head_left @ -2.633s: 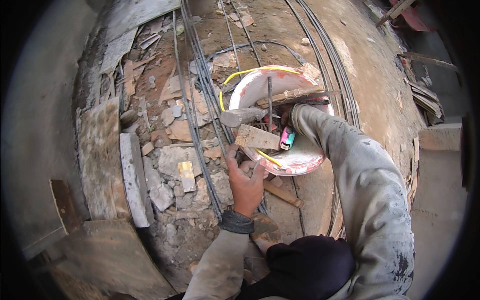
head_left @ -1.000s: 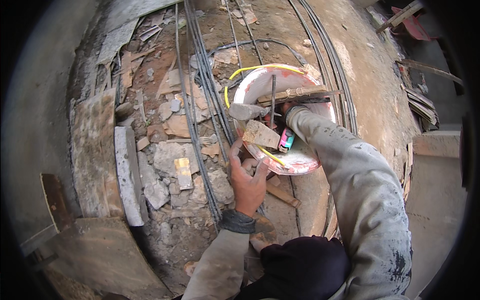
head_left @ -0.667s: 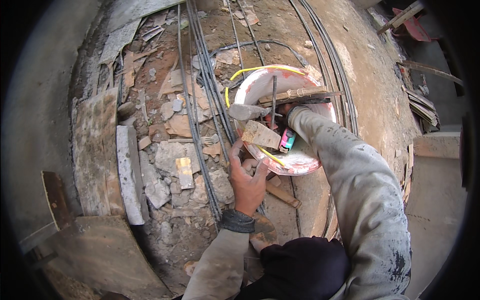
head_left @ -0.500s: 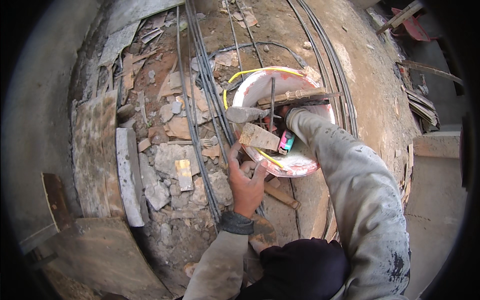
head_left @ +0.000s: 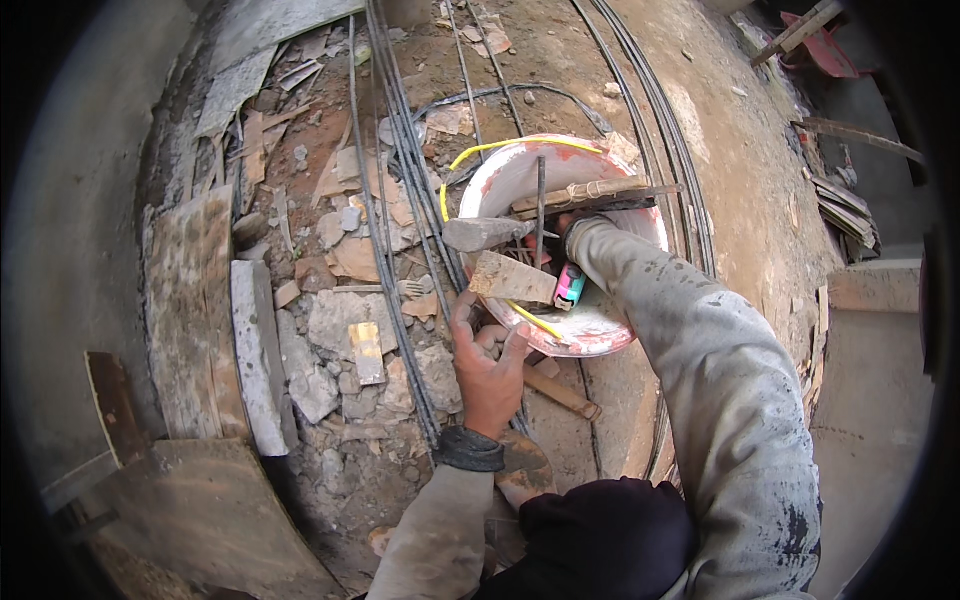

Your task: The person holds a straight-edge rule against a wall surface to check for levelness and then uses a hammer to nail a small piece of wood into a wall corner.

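A white bucket (head_left: 490, 190) stained red lies tilted in front of me, holding a grey hammer-like head (head_left: 475, 234), a metal rod (head_left: 540, 190), wooden pieces (head_left: 600, 192), a wood block (head_left: 510, 278) and a small pink-and-teal item (head_left: 568, 286). A yellow tube (head_left: 477, 147) runs over its rim. My left hand (head_left: 488, 362) grips the bucket's near-left rim, fingers curled and thumb against it. My right hand (head_left: 568, 226) reaches deep into the bucket beneath the wooden pieces; its fingers are hidden.
Long rebar bars (head_left: 395, 200) run both sides of the bucket over rubble (head_left: 340, 330). Planks (head_left: 190, 310) and a concrete slab (head_left: 262, 355) lie left beside a grey wall (head_left: 100, 250). A wooden handle (head_left: 570, 395) lies below the bucket; a red object (head_left: 815, 55) is at upper right.
The bucket and both hands shift only slightly in the picture, now a little left and down from a second ago. My right hand stays inside the bucket, my left at the rim.
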The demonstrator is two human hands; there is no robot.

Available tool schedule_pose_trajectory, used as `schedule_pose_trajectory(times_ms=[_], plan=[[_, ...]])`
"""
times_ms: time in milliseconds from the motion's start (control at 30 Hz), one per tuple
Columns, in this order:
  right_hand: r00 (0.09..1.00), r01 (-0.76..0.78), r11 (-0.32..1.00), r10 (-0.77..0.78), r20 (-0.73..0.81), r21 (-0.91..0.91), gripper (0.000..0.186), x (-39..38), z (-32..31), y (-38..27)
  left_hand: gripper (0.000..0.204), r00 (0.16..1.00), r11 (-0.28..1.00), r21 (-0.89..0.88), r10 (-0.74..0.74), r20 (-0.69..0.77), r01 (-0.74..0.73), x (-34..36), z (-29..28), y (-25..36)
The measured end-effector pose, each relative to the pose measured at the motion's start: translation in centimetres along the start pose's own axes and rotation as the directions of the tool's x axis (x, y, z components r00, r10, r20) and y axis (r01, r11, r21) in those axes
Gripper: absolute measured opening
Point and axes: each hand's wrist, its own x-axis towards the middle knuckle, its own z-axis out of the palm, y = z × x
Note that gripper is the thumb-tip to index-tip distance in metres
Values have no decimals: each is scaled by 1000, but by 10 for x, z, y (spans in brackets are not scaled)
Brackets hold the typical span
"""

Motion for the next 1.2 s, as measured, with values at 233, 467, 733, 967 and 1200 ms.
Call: schedule_pose_trajectory(times_ms=[233,467,733,967,1200], plan=[[1000,-4,1000,4,-1,-16,7,2,0,0,66,1000,1000,9,-3,17,3,2,-1,-4],[999,-29,999,29,-13,-14,8,-4,-1,10,67,1000,1000,0,11,-6,-11,1,-3,-11],[992,104,889,-64,-105,447,8,-89,-22,46,56,974,985,151,-43,-223,79,-11,10,17],[941,164,28,-305,-148,986,24,-218,-43,3,23,983,964,230,161,-92,-137,-40,29,37],[861,142,18,-496,-114,990,14,-246,-30,-15,31,989,970,235,35,143,-69,-49,19,55]])
